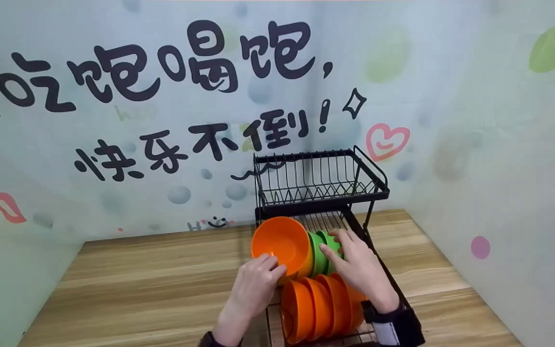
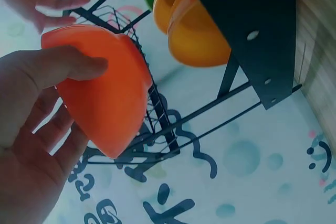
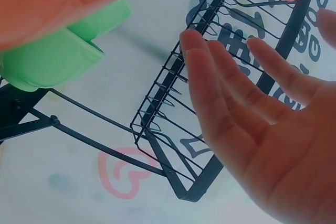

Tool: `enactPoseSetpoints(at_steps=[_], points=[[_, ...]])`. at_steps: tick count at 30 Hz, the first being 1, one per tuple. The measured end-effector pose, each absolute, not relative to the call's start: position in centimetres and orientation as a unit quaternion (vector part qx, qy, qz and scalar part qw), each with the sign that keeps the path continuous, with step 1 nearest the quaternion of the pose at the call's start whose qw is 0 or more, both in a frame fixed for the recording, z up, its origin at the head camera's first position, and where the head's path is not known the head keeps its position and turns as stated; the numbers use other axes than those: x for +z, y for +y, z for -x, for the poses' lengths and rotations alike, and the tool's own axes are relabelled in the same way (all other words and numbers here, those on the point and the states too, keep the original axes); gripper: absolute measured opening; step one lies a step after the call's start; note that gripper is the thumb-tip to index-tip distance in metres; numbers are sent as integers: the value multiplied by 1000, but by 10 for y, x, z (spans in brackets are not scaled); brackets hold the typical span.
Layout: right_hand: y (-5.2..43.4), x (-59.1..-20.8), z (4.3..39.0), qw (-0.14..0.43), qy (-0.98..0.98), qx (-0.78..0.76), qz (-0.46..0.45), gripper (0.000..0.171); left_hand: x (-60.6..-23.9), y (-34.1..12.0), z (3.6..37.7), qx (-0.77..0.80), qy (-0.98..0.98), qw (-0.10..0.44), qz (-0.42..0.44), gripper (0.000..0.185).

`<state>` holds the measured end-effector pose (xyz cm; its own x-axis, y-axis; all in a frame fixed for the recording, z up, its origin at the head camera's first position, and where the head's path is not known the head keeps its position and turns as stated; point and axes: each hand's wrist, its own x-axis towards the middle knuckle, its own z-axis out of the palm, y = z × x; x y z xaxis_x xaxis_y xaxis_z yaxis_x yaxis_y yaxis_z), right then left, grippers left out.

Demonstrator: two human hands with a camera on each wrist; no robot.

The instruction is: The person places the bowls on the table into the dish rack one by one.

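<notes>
My left hand (image 1: 258, 284) grips the rim of an orange bowl (image 1: 281, 241), raised over the lower tier of a black dish rack (image 1: 325, 207). In the left wrist view, the thumb lies across the orange bowl (image 2: 113, 93) with the fingers behind it. To the right, my right hand (image 1: 357, 262) hovers above the rack with its fingers spread and nothing in them. Green bowls (image 1: 318, 253) stand partly hidden between the hands. In the right wrist view, the right hand (image 3: 257, 114) is apart from the green bowls (image 3: 52, 59).
Several orange bowls (image 1: 323, 308) stand on edge in a row at the rack's front. Yellow bowls (image 2: 197, 32) sit behind them. The rack's wire upper tier (image 1: 321, 180) rises at the back, on a wooden table (image 1: 162, 289) before a printed wall (image 1: 200, 193).
</notes>
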<state>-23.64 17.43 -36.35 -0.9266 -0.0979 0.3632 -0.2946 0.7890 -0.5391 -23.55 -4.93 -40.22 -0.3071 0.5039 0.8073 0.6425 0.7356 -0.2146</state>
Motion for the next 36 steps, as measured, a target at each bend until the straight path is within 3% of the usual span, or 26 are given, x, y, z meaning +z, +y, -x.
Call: enactPoseSetpoints(at_steps=[15,26,36], points=[[173,-362,237,93,-915,366,-140,53,-408,-34,231,-80,-786,468,395,17],[168,-365,236,113,-900,365,-211,63,-407,-28,227,-90,-767,468,431,12],[169,-366,236,142,-883,389,-223,59,-408,-25,227,-89,-751,481,443,13]])
